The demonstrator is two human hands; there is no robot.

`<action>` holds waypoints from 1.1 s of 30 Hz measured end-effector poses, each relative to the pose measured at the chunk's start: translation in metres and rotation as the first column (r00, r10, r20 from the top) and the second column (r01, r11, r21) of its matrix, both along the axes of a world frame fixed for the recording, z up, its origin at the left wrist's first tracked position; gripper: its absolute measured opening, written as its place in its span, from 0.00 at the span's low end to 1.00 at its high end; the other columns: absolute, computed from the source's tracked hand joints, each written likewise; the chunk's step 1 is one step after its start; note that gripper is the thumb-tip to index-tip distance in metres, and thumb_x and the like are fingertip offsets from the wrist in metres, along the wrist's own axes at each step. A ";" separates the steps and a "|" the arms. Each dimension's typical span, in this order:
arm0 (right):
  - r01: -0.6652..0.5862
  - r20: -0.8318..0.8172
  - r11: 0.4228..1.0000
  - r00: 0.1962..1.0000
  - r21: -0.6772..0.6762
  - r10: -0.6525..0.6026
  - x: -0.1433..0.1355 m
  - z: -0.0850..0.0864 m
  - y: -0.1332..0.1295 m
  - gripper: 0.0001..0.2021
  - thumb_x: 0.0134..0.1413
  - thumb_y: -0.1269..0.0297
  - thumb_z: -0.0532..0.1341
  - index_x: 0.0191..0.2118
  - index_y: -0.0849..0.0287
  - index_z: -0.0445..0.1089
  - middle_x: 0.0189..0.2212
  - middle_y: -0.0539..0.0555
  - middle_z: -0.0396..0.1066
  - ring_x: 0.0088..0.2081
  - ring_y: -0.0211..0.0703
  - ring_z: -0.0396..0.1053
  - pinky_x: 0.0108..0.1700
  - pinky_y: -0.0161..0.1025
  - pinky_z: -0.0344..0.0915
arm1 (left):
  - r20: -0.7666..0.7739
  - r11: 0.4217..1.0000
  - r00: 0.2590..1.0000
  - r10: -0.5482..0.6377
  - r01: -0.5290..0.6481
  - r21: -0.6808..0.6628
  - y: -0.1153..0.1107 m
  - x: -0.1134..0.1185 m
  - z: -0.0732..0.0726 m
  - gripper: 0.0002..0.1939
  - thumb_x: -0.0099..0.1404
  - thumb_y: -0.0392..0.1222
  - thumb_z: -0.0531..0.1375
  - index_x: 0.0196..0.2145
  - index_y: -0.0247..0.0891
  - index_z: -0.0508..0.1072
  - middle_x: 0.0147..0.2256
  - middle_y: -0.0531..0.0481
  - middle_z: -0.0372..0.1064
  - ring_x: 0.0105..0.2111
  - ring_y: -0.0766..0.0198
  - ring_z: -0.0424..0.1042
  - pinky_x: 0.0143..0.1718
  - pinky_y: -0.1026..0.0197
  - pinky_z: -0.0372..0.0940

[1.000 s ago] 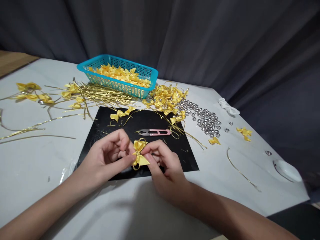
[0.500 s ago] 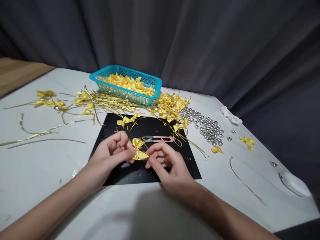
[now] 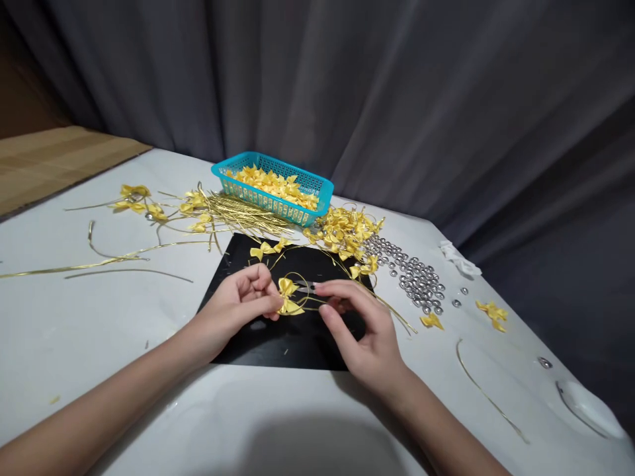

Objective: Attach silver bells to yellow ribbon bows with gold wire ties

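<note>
My left hand (image 3: 251, 301) pinches a yellow ribbon bow (image 3: 286, 297) between thumb and fingers above the black mat (image 3: 268, 347). A thin gold cord (image 3: 306, 281) curves in a loop beside the bow, and strands run right toward my right thumb. My right hand (image 3: 364, 324) is over the mat with thumb and forefinger apart. Beneath its fingertips lie thread snips (image 3: 306, 288); their blades show, while the handle is mostly hidden by the hand. Whether the right fingers touch the snips is unclear.
A blue basket (image 3: 325, 195) of yellow bows stands at the back, gold cords (image 3: 248, 213) before it. Finished-looking bows with cords (image 3: 347, 228) pile beside silver beads (image 3: 419, 281). Loose cords lie left and right; a white rounded object (image 3: 590, 406) sits near the right edge.
My right hand has let go of the cord end by the bow and moved right, over the snips. A cord loop now shows beside the bow. The camera view has shifted slightly.
</note>
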State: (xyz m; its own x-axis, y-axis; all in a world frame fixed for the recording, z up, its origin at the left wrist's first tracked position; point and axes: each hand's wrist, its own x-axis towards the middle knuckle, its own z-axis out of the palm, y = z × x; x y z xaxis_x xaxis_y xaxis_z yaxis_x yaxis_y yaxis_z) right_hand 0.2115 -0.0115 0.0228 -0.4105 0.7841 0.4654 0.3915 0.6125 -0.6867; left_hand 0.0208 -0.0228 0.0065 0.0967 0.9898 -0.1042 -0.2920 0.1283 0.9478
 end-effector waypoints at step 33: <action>-0.085 0.061 0.987 0.994 -0.133 0.094 -0.018 -0.029 0.003 0.16 0.53 0.68 0.61 0.47 0.58 0.60 0.40 0.54 0.71 0.18 0.28 0.56 0.21 0.31 0.58 | -0.100 0.997 0.993 0.065 -0.061 0.044 0.005 0.000 -0.007 0.16 0.47 0.31 0.61 0.22 0.39 0.54 0.19 0.63 0.65 0.21 0.75 0.65 0.26 0.70 0.60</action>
State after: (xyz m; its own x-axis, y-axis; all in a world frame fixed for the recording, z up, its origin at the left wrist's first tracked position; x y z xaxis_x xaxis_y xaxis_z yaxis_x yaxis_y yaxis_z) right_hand 0.1937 -0.0080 -0.0061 -0.5086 0.7947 0.3313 0.3867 0.5546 -0.7368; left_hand 0.0206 -0.0179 -0.0005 0.0251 0.9972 -0.0702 -0.2003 0.0738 0.9769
